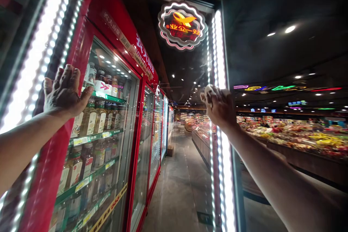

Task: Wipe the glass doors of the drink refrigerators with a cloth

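Note:
A clear glass pane in a dark frame (230, 130) stands before me, with bright light strips down both sides. My left hand (63, 92) is raised at the left, fingers spread and palm turned to the glass; it seems to rest on the pane beside the left light strip (40, 40). On the other side, my right hand (221, 107) is closed on a crumpled white cloth (209, 92), partly hidden by the fingers. The cloth is at the glass, over the right light strip (223, 156).
Through the glass, red drinks fridges (136, 145) with shelved bottles (92, 119) line the left. A lit scalloped sign (182, 25) hangs near the pane's top, its lettering reversed. A grey floor aisle (176, 174) runs back; produce displays (312, 141) fill the right.

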Demonstrator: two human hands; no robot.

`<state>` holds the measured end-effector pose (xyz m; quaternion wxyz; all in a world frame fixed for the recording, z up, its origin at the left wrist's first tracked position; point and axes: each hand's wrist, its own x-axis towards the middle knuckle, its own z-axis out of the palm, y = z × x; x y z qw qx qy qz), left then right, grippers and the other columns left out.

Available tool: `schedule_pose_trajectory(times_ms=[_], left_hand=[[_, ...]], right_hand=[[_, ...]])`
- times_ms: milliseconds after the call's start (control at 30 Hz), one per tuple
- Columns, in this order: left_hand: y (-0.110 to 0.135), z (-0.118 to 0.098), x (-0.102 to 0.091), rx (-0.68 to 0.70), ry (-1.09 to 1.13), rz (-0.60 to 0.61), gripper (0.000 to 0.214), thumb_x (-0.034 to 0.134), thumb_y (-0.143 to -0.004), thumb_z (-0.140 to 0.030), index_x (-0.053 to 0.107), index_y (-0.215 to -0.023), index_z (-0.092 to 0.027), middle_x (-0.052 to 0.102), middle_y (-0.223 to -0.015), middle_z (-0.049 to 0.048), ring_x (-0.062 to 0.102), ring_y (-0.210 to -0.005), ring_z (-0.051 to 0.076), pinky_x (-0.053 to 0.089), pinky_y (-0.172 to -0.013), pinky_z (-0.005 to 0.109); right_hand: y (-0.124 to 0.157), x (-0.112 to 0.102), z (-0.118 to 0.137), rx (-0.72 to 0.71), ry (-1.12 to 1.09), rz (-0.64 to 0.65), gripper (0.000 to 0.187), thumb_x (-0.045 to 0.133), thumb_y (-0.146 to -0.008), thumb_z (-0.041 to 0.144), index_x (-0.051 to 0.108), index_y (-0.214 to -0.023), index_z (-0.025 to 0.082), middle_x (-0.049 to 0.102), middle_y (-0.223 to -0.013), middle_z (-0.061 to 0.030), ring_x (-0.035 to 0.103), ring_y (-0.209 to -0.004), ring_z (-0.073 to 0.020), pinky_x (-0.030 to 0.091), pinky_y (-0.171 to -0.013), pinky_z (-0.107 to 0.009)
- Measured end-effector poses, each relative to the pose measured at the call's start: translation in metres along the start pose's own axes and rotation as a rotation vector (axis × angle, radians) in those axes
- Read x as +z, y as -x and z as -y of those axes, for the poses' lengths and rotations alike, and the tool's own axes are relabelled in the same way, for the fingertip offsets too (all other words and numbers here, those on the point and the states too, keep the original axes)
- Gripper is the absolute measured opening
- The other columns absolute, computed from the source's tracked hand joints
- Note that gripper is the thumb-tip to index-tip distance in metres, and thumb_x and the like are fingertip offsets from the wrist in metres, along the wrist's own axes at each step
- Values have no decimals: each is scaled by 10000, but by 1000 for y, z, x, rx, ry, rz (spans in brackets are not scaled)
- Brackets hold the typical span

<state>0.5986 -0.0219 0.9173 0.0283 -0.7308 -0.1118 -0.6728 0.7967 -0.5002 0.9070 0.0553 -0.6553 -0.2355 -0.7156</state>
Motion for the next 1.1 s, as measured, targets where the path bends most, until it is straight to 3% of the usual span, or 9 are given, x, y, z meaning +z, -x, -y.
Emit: schedule_pose_trajectory(times_ms=[67, 133, 200, 400, 633, 733, 867, 1000, 1100], left_hand=[[0, 0, 0, 6, -7, -4, 832, 186, -962, -664, 213, -1641, -184, 289, -1685, 93, 112, -1593, 295, 17, -1292, 576], [0, -1, 0, 4, -9, -2, 856, 171, -959, -675, 189, -1644, -162, 189, -1716, 105, 75, -1599, 304, 27, -1288, 578], [0, -2, -1, -3, -7, 4, 871, 160, -957, -687, 184, -1644, -153, 147, -1724, 113, 79, -1599, 307, 23, -1286, 575], [0, -1, 0, -10, -16, 2, 847, 167, -955, -683, 214, -1642, -190, 247, -1700, 101, 70, -1603, 271, 17, -1292, 548], [-1, 2, 1, -28, -31, 25, 849, 187, -962, -679, 184, -1644, -173, 130, -1731, 79, 49, -1604, 250, 4, -1291, 544], [0, 1, 1, -14, -33, 23, 826, 175, -969, -669, 181, -1645, -193, 113, -1734, 75, 53, -1605, 244, -3, -1289, 546], [0, 1, 1, 2, -26, 6, 808, 178, -976, -663, 178, -1646, -211, 120, -1733, 71, 66, -1604, 245, 7, -1288, 554], [-1, 2, 1, -9, -29, 26, 830, 181, -980, -662, 168, -1645, -166, 88, -1735, 86, 48, -1605, 259, 7, -1284, 570], [1, 2, -3, -9, -23, 37, 840, 176, -981, -659, 179, -1640, -138, 56, -1734, 101, 59, -1603, 280, 13, -1276, 597]], right_hand=[[31, -6, 11, 1, -12, 30, 549, 338, -1055, 360, 362, -1583, 211, 417, -1628, -114, 384, -1515, -311, 314, -1214, -576], [40, -7, 15, 1, -17, 30, 567, 347, -1051, 377, 334, -1600, 237, 425, -1622, -113, 394, -1508, -321, 319, -1203, -594], [24, -5, 9, 7, -18, 28, 566, 330, -1055, 409, 364, -1589, 226, 443, -1609, -132, 421, -1490, -335, 321, -1189, -614], [-72, 13, -17, 17, 13, -47, 561, 265, -1068, 457, 546, -1463, 174, 539, -1535, -156, 445, -1471, -333, 310, -1196, -609], [-53, 20, -8, 29, -14, -86, 566, 241, -1073, 460, 550, -1471, 202, 561, -1517, -145, 437, -1474, -357, 317, -1191, -636], [-63, 22, -11, 12, -50, -37, 557, 229, -1073, 446, 532, -1490, 235, 540, -1541, -128, 419, -1488, -351, 314, -1189, -653], [-76, 30, -1, 115, -150, -41, 526, 298, -1065, 463, 540, -1485, 259, 509, -1571, -93, 386, -1510, -342, 336, -1204, -639], [-68, 31, 6, -138, -214, 27, 423, 403, -1059, 423, 589, -1432, 349, 485, -1594, -1, 326, -1547, -280, 332, -1240, -585], [-71, 24, -11, -261, -176, 53, 429, 345, -1079, 361, 670, -1351, 294, 455, -1614, -54, 313, -1551, -294, 300, -1240, -609]])
